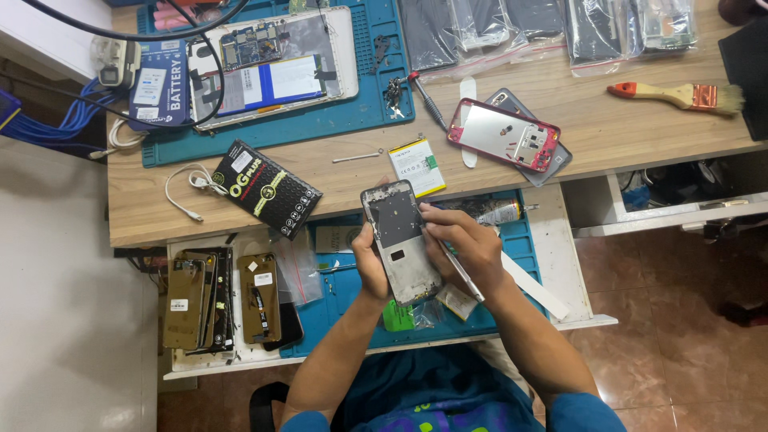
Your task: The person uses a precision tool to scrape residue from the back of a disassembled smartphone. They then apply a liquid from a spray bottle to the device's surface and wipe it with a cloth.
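Person seated at a wooden workbench (608, 132), pull-out drawer (560, 240) open below the bench edge. Left hand (370, 264) cradles an opened phone frame (400, 240) from beneath, fingers wrapped round its left edge, thumb along the side; the frame sits tilted, held over the drawer, clear of the blue mat (352, 292) that lines it. Right hand (464, 244) is closed round a slim metal tool (460, 272), fingertips pinched near the tip, which meets the frame's right edge; the handle runs back along the palm toward the wrist. On the bench just above the hands: a white battery (418, 166) lying flat, and to its right a red-rimmed phone shell (504, 134) resting on a grey back cover. A black printed box (266, 188) lies left of the battery, a white cable (188, 188) beside it. Further back, an opened tablet (272, 64) on a second blue mat. A paintbrush (680, 96) lies at bench right. Several stripped phone bodies (216, 300) are stacked at drawer left.
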